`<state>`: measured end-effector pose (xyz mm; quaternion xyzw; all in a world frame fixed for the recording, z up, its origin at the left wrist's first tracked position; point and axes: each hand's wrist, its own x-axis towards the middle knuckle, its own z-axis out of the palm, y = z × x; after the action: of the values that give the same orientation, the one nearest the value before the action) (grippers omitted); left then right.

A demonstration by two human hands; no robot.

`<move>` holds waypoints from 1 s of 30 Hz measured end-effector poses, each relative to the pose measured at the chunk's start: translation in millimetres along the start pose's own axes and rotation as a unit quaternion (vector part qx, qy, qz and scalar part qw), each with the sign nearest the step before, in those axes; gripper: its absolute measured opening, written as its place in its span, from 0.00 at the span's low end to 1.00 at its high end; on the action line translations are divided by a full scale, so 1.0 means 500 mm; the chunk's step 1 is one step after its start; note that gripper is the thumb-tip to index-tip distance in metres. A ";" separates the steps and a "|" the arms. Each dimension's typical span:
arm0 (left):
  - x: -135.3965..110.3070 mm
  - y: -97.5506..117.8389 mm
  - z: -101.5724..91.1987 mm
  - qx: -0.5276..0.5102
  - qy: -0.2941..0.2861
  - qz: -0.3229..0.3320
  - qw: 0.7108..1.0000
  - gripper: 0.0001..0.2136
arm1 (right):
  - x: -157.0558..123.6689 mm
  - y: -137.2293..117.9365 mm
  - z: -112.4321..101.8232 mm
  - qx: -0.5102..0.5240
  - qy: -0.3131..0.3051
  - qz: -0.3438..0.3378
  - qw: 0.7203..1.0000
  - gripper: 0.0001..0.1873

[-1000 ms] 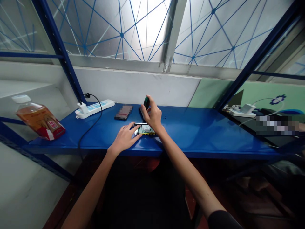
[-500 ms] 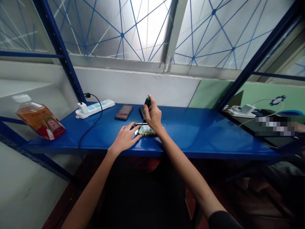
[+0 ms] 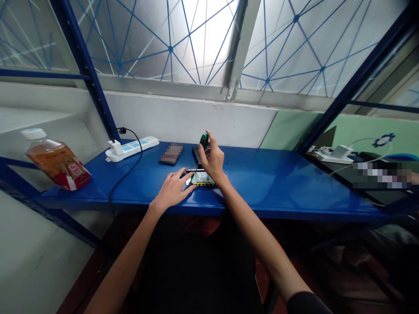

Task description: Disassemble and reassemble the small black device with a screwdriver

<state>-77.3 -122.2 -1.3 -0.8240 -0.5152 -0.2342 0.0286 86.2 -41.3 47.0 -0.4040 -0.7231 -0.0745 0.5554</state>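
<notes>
My right hand [image 3: 212, 159] is wrapped around a screwdriver [image 3: 204, 140] with a black and green handle. Its thin shaft slants down to a green circuit board [image 3: 202, 178], which has a pale metal part on top and a yellow near edge. The board appears to sit in a flat dark casing, partly covered by my hands. At the left end, my left hand [image 3: 172, 187] steadies it, thumb at the near side and index finger at the far side. Behind my right hand lies a dark flat object [image 3: 195, 152], mostly hidden.
A phone [image 3: 170, 154] lies on the blue table [image 3: 271, 183], left of a few tiny dark bits [image 3: 227, 162]. Farther left are a white power strip [image 3: 132, 149] with a black cable and a tilted drink bottle [image 3: 59, 161]. Another person's hand [image 3: 415, 178] shows at far right.
The view has shifted slightly. Both hands keep their places at the board, and the screwdriver handle tilts a little differently in my right hand.
</notes>
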 end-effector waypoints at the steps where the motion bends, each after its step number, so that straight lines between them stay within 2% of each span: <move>1: 0.000 0.000 0.000 -0.001 0.000 0.000 1.000 0.23 | 0.000 0.000 0.000 -0.002 0.001 0.003 1.000 0.29; 30: 0.000 0.004 -0.005 0.010 -0.002 -0.002 1.000 0.23 | 0.002 -0.007 -0.006 -0.003 0.013 0.000 1.000 0.25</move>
<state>-76.5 -124.0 1.4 -0.8231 -0.5192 -0.2275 0.0353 86.1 -44.8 50.0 -0.4043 -0.7157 -0.0823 0.5635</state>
